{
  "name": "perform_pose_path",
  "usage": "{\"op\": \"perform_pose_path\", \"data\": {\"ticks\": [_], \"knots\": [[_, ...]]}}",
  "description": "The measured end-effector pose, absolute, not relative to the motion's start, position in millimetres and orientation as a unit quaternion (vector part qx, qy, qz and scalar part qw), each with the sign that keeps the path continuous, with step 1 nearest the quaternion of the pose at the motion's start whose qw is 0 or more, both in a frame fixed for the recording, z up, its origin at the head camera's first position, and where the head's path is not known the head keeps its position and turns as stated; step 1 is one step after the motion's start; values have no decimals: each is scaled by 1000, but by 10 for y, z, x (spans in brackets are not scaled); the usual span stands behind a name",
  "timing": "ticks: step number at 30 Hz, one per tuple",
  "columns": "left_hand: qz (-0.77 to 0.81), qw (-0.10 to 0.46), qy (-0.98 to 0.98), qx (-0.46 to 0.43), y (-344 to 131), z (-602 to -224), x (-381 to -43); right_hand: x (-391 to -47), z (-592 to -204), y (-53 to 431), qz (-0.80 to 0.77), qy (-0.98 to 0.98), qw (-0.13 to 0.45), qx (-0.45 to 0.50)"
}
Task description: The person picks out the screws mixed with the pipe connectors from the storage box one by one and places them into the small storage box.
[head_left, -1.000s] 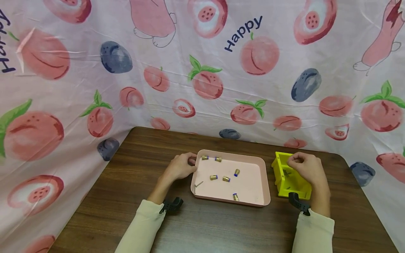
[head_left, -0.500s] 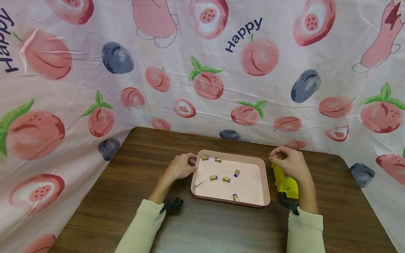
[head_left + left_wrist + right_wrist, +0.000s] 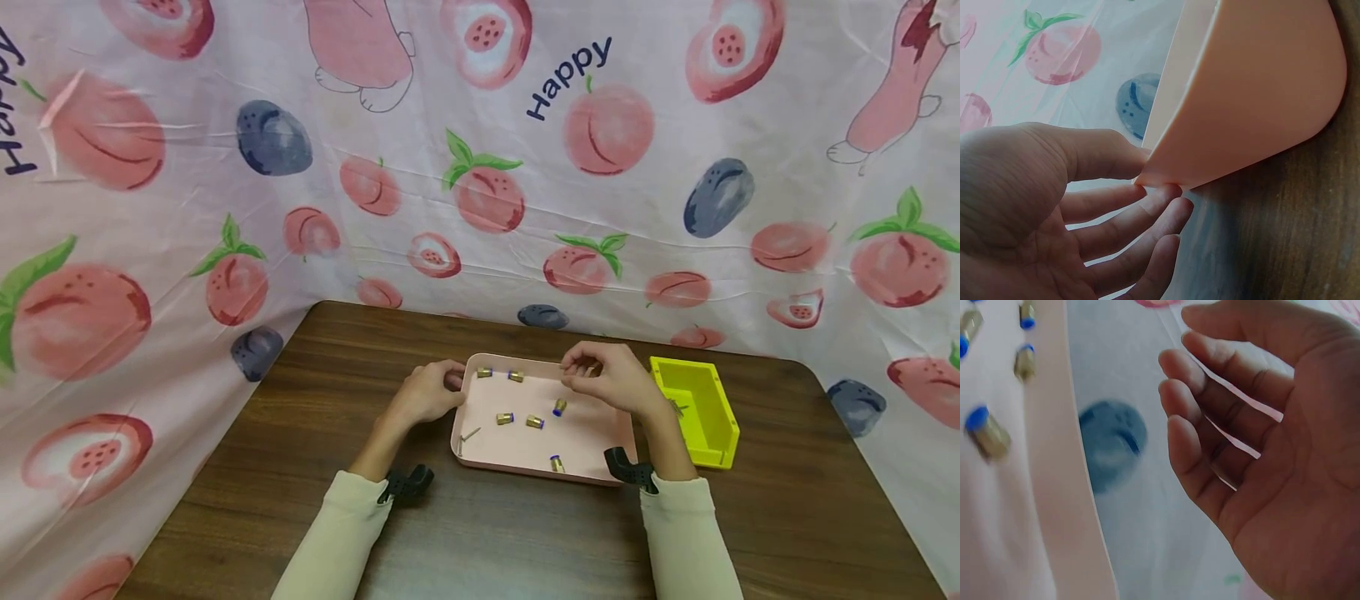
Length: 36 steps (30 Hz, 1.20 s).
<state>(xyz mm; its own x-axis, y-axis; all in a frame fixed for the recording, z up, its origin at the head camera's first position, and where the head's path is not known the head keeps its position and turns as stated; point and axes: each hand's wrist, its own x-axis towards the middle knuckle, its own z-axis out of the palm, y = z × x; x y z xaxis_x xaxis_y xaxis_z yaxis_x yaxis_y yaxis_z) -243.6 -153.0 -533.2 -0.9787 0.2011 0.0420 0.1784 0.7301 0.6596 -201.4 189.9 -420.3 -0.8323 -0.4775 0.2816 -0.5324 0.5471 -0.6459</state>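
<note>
My left hand [image 3: 430, 393] pinches the left rim of a shallow pink tray [image 3: 592, 442] between thumb and fingers; the left wrist view shows the thumb at the tray's corner [image 3: 1254, 87]. Over the tray's back right part hovers my right hand [image 3: 617, 379], its fingers loosely bent. In the right wrist view that hand [image 3: 1297, 437] holds nothing. Inside the tray lie several brass push-in fittings with blue collars, one of them [image 3: 560, 407] just below the right hand and another [image 3: 506, 418] left of centre. Two thin screws [image 3: 470, 434] lie at the tray's left end.
A yellow plastic bin [image 3: 722, 408] stands right of the tray, with a small pile of screws [image 3: 678, 408] inside, partly behind my right forearm. The dark wooden table [image 3: 487, 542] meets a fruit-printed cloth [image 3: 420, 142] at its back and sides.
My right hand has moved left, from above the yellow bin to above the tray, uncovering most of the bin. The left hand keeps its grip on the tray rim.
</note>
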Motion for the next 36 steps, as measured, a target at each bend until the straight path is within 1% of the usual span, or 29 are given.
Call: {"op": "perform_pose_path", "data": {"ticks": [7, 11, 13, 15, 20, 25, 26, 28, 31, 33, 36], "knots": [[362, 38, 927, 94, -1572, -5481, -2561, -2180, -4231, 1537, 376, -855, -38, 354], [358, 28, 928, 102, -1573, -5471, -2549, -2292, -4267, 1341, 372, -839, -83, 388], [356, 23, 928, 108, -1561, -5437, -2522, -2352, -4313, 1255, 369, -832, -109, 401], [360, 16, 925, 123, -1538, -5282, -2398, -2393, -4362, 1177, 365, -826, -136, 408], [371, 26, 919, 129, -1459, -4821, -2073, -2465, -4460, 1002, 336, -814, -200, 429], [365, 2, 919, 146, -1504, -5020, -2212, -2491, -4500, 826, 309, -806, -265, 430], [360, -1, 921, 146, -1513, -5087, -2259, -2497, -4515, 794, 304, -805, -274, 430], [356, 0, 924, 140, -1509, -5092, -2270, -2503, -4541, 735, 290, -806, -287, 429], [360, 8, 924, 131, -1491, -4990, -2193, -2509, -4592, 662, 283, -803, -313, 420], [370, 22, 921, 122, -1470, -4840, -2087, -2506, -4618, 622, 278, -806, -321, 413], [373, 35, 921, 110, -1450, -4726, -2002, -2492, -4632, 577, 272, -812, -322, 404]]}}
